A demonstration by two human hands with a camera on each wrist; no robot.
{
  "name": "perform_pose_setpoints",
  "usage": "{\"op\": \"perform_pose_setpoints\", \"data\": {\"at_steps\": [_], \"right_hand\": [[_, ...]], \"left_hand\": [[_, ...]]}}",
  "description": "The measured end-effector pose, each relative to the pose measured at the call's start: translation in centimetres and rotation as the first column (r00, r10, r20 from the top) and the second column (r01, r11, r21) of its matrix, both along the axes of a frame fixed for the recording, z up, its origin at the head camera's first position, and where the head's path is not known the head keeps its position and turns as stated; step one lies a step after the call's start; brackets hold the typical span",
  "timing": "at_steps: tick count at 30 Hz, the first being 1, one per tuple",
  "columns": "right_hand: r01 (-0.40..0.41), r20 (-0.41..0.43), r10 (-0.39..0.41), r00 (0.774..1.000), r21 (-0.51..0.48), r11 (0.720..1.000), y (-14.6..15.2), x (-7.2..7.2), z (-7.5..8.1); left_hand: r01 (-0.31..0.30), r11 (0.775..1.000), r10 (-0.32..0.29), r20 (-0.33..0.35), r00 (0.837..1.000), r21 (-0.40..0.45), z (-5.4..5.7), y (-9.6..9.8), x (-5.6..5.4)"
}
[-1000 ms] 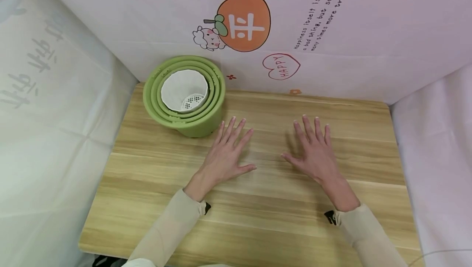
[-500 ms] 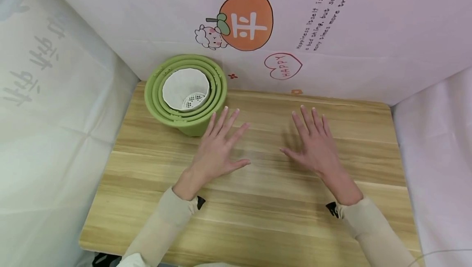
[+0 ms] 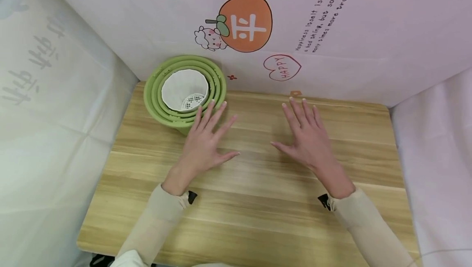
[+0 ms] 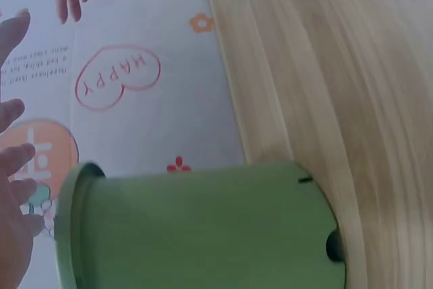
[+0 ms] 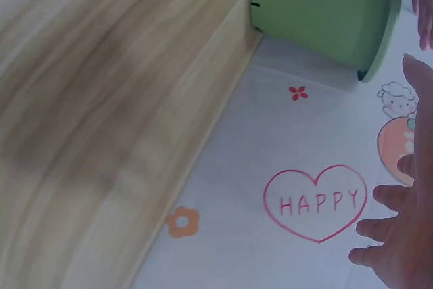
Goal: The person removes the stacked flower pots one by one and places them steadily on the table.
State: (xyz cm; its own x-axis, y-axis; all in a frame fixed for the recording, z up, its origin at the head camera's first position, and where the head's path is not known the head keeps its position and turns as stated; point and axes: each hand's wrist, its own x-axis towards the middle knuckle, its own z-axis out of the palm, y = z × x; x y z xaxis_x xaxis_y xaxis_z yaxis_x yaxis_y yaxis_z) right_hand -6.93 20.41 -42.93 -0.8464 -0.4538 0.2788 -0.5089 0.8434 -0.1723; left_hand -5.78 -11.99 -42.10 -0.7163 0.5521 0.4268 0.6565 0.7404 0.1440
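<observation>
Nested green flower pots [image 3: 156, 109], several rims one inside another, stand at the back left of the table. Innermost sits a white pot [image 3: 180, 84] with a perforated bottom. My left hand [image 3: 202, 146] hovers with spread fingers at the front right of the stack, its fingertips overlapping the rims in the head view; touch cannot be told. The outer pot's smooth wall [image 4: 203, 228] fills the lower left wrist view. My right hand [image 3: 307, 140] is held over the table to the right, fingers spread, holding nothing.
The wooden table [image 3: 250, 213] has a back edge against a printed white cloth [image 3: 147, 17]. Cloth walls also rise at the left [image 3: 48, 156] and right [image 3: 435, 148]. A thin cable [image 3: 448, 251] crosses at the lower right.
My left hand has moved left and forward, nearer the pots. The right hand has shifted slightly forward and left. The pots have stayed in place.
</observation>
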Motion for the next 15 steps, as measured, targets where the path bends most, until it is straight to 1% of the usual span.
{"op": "perform_pose_setpoints", "data": {"at_steps": [3,9,15], "right_hand": [[-0.018,-0.022,0.018,1.000,-0.011,1.000,-0.8,-0.6,0.4],[-0.042,-0.068,0.041,0.997,-0.012,0.999,-1.9,-1.6,1.0],[-0.076,-0.102,0.075,0.992,-0.001,0.997,-2.8,-2.5,1.5]], "left_hand": [[-0.006,1.000,0.006,-0.024,1.000,0.030,0.2,-0.8,-0.4],[-0.036,0.996,0.038,-0.021,0.999,0.085,0.4,-2.3,-1.0],[-0.051,0.985,0.059,-0.044,0.997,0.165,0.1,-3.8,-1.3]]}}
